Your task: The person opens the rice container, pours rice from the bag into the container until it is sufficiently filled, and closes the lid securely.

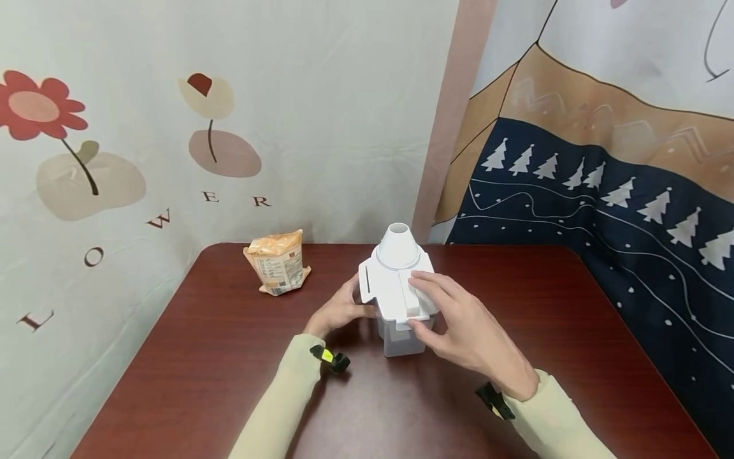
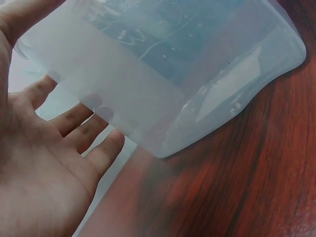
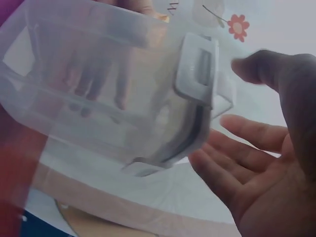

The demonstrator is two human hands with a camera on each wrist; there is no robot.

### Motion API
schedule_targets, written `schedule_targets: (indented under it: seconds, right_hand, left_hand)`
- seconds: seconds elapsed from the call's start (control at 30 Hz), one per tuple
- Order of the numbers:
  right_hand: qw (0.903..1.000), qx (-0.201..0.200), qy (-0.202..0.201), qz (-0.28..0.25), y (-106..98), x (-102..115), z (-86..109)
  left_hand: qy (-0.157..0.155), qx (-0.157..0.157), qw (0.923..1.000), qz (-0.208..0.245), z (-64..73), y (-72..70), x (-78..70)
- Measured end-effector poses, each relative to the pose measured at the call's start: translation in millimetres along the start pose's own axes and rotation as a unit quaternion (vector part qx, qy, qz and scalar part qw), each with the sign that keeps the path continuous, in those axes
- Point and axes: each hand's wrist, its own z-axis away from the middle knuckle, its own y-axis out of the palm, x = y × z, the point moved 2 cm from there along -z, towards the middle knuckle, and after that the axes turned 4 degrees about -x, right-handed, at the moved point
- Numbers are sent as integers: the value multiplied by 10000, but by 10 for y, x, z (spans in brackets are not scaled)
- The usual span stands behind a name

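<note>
A translucent plastic container (image 1: 404, 343) stands on the table with a white lid (image 1: 385, 287) on top. A white cone-shaped piece (image 1: 398, 248) with an open tip sits on the lid's far part. My left hand (image 1: 338, 310) holds the container's left side, thumb on the near face and fingers behind its wall (image 2: 148, 103). Over the lid's right side lies my right hand (image 1: 459, 319), fingers extended at the raised strip and thumb near the front edge. In the right wrist view a white side latch (image 3: 195, 69) stands out from the lid, and the right thumb is apart from it.
At the table's back left stands a crumpled orange-and-white food packet (image 1: 279, 262). The dark red wooden table (image 1: 229, 382) ends at a pale curtain (image 1: 344, 115) with printed flowers. A navy patterned cloth (image 1: 573, 210) hangs at the right.
</note>
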Motion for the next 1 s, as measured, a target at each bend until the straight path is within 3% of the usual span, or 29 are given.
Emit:
schedule_targets:
  seconds: [0.17, 0.3, 0.63, 0.8, 1.0]
  right_hand:
    - [9983, 453, -239, 272, -13, 65, -32]
    - [9951, 496, -527, 676, 16, 89, -50]
    - [9843, 141, -1068, 1401, 68, 119, -57]
    - [9781, -241, -1308, 1598, 134, 129, -57]
    - [9715, -465, -1407, 1848, 198, 162, -70]
  left_hand:
    - [-93, -70, 9999, -69, 7, -10, 1]
    - [-158, -123, 9997, -163, 21, -9, 5]
    - [-91, -97, 9999, -81, 20, 25, 11]
    - [-41, -91, 9999, -61, 19, 35, 14]
    - [-65, -107, 9999, -22, 28, 36, 9]
